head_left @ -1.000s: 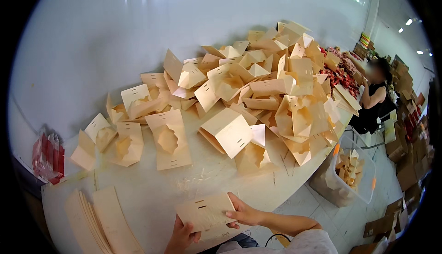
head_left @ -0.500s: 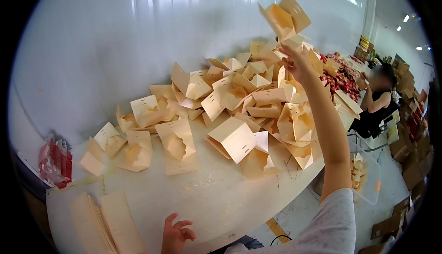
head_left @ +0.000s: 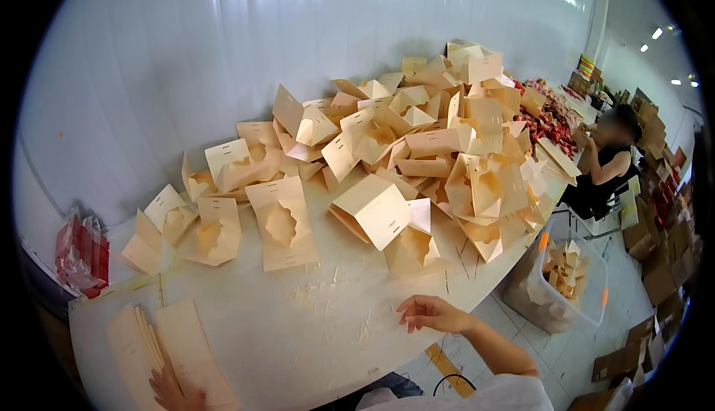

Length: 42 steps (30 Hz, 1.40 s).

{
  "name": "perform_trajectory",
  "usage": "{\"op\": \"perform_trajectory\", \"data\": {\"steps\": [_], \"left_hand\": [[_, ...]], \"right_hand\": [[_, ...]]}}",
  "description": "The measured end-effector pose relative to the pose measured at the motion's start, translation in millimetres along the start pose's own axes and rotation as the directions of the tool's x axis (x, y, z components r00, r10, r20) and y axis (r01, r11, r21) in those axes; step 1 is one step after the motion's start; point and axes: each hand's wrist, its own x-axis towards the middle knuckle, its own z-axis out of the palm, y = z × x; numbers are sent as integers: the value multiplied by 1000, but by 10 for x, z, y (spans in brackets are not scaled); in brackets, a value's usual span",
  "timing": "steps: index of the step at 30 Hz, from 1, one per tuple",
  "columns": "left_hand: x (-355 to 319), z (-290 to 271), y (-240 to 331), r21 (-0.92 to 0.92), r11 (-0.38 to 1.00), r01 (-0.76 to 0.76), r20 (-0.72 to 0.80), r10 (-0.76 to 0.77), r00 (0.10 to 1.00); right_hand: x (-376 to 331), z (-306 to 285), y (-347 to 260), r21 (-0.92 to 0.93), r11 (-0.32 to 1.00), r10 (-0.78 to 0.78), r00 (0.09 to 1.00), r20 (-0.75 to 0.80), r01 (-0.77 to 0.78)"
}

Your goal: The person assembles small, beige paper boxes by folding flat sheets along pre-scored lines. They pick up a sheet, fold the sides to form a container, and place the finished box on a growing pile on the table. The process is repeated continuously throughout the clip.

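Note:
Fingers spread, my left hand (head_left: 173, 394) lies on the cream card sheets (head_left: 195, 351) stacked flat at the near left of the table. My right hand (head_left: 432, 314) hovers over the table's near edge, empty, with its fingers loosely bent and apart. Beyond both hands rises a big heap of folded cream card pieces (head_left: 370, 213), with slots and wavy-edged cut-outs. One such piece (head_left: 281, 223) lies by itself at the front of the heap. Small pale paper scraps (head_left: 322, 298) are strewn between my hands and the heap.
A clear plastic bin (head_left: 538, 292) with card scraps stands on the floor at the right. Behind it a person (head_left: 611, 159) sits by a pile of red items (head_left: 550, 124). Cardboard boxes (head_left: 659, 262) line the far right. Red wrapped packs (head_left: 82, 254) sit at the left.
My right hand has dropped from the top of the heap to the near edge; the folded card it had raised is now on the heap. My left hand has moved left onto the sheets.

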Motion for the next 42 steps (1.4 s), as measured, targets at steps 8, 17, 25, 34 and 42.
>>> {"op": "perform_trajectory", "data": {"steps": [8,17,25,34,42], "left_hand": [[261,590,-713,-157,987,34,-199,-65,978],[423,464,-1046,-246,909,335,102,-319,942],[658,464,-1167,-331,938,108,83,-85,993],[283,343,-1886,-301,768,566,261,-504,823],[537,323,-1569,-205,845,494,-80,-518,852]], "right_hand": [[-153,439,360,340,937,170,952,-256,-76],[-163,-167,231,63,962,-150,703,-695,267],[-157,-134,543,61,965,-105,593,-799,253],[148,-158,615,163,980,12,784,-621,114],[119,-3,663,144,986,29,758,-651,85]]}}
